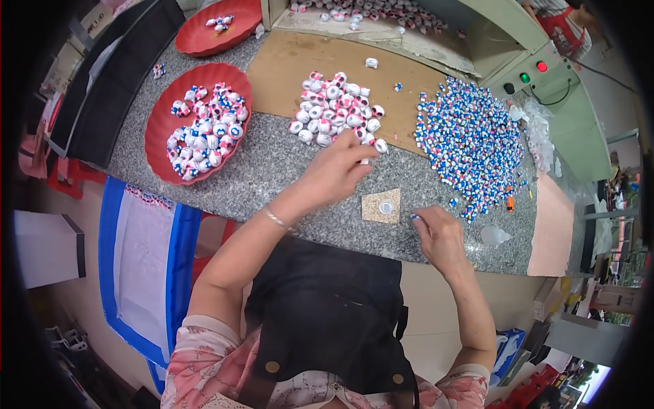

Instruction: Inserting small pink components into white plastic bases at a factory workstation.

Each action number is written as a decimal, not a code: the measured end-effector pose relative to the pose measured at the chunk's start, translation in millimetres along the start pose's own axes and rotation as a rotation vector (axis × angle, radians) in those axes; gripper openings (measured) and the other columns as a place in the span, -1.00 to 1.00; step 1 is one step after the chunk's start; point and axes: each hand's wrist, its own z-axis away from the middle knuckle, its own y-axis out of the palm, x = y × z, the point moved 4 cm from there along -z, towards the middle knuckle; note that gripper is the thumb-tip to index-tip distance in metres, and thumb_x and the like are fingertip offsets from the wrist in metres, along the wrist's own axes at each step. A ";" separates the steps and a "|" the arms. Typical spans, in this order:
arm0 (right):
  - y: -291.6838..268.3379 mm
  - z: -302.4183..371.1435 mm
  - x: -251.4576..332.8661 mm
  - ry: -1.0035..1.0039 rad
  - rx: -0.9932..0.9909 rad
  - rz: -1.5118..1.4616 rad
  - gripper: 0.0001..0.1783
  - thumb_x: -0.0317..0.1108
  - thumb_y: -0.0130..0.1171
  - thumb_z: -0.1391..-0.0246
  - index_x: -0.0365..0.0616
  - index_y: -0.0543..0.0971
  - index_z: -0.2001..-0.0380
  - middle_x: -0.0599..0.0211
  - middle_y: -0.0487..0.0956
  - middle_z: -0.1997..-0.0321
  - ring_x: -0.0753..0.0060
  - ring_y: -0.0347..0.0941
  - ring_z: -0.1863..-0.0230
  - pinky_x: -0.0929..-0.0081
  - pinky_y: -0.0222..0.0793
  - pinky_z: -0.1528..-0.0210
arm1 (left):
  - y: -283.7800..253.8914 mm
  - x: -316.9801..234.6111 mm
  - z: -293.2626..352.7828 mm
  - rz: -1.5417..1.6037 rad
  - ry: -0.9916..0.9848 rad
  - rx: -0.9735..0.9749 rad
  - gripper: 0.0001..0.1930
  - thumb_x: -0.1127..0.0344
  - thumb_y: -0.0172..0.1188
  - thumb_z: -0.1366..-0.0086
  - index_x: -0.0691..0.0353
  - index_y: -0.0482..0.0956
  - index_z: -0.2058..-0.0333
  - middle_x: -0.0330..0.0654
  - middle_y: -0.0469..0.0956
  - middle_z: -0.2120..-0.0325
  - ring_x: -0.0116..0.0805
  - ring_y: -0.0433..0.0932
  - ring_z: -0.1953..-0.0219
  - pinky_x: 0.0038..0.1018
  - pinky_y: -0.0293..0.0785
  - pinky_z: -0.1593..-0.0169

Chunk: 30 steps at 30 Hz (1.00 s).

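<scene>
My left hand is at the front edge of a pile of small white-and-pink figure heads. Its thumb and fingers close on a small white piece, mostly hidden. Closer to me and to the right, my right hand pinches a tiny blue-and-white piece between thumb and fingertips. Between the hands, on the grey speckled worktop, lies a tan square pad with a round pale disc on it. A big heap of tiny blue-and-white pieces spreads beyond my right hand.
A red scalloped bowl with blue, white and pink figures stands left, another red bowl behind it. A small white bottle lies near the right front edge. At the back, a green-grey cabinet carries buttons. A blue crate is lower left.
</scene>
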 end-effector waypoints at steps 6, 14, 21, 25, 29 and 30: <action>11.8 -27.1 31.9 -0.279 0.007 0.013 -0.85 -0.59 0.20 0.01 -0.22 0.60 0.31 0.12 0.57 0.38 0.00 0.54 0.37 0.21 0.47 0.34 | -14.8 9.1 64.3 0.968 -0.453 0.034 -0.78 0.46 0.13 -0.36 0.36 0.54 0.05 -0.20 0.48 0.07 -0.36 0.55 0.02 -0.50 0.51 -0.07; 23.2 -38.1 33.3 -0.310 0.177 0.142 -0.87 -0.59 0.17 0.02 -0.21 0.59 0.35 0.14 0.53 0.45 0.01 0.52 0.41 0.18 0.45 0.38 | -24.2 1.2 95.2 1.193 -0.586 0.029 -0.71 0.44 0.14 -0.36 0.33 0.48 -0.04 -0.13 0.51 0.02 -0.41 0.57 0.05 -0.47 0.56 -0.04; 15.9 -34.5 29.6 -0.233 0.076 0.045 -0.85 -0.60 0.23 0.03 -0.26 0.61 0.32 0.10 0.59 0.37 0.05 0.56 0.39 0.28 0.47 0.38 | -1.2 0.1 91.4 1.297 -0.525 0.035 -0.66 0.61 0.22 -0.23 0.32 0.46 0.01 -0.19 0.53 0.11 -0.44 0.57 0.06 -0.49 0.52 -0.05; 12.5 -28.9 32.2 -0.099 0.011 -0.103 -0.85 -0.55 0.25 -0.04 -0.29 0.63 0.27 0.19 0.63 0.37 0.27 0.60 0.38 0.44 0.49 0.35 | 15.1 1.0 85.6 1.016 -0.483 -0.066 -0.64 0.64 0.24 -0.19 0.33 0.47 0.03 -0.15 0.52 0.08 -0.40 0.57 0.04 -0.46 0.58 0.00; 17.6 -17.4 25.4 0.360 0.082 -0.815 -0.83 -0.46 0.26 -0.14 -0.27 0.64 0.19 0.39 0.63 0.37 0.60 0.55 0.33 0.61 0.46 0.27 | 17.1 -16.6 76.0 0.588 -0.237 -0.145 -0.66 0.63 0.30 -0.13 0.35 0.53 0.09 -0.11 0.56 0.13 -0.35 0.61 0.09 -0.46 0.62 0.10; 21.2 -13.6 25.9 0.443 0.130 -0.996 -0.82 -0.45 0.27 -0.15 -0.26 0.64 0.18 0.44 0.63 0.37 0.68 0.53 0.31 0.66 0.45 0.27 | 16.2 -22.9 74.5 0.409 -0.120 -0.168 -0.65 0.62 0.33 -0.09 0.33 0.56 0.10 -0.09 0.57 0.15 -0.32 0.62 0.12 -0.45 0.63 0.15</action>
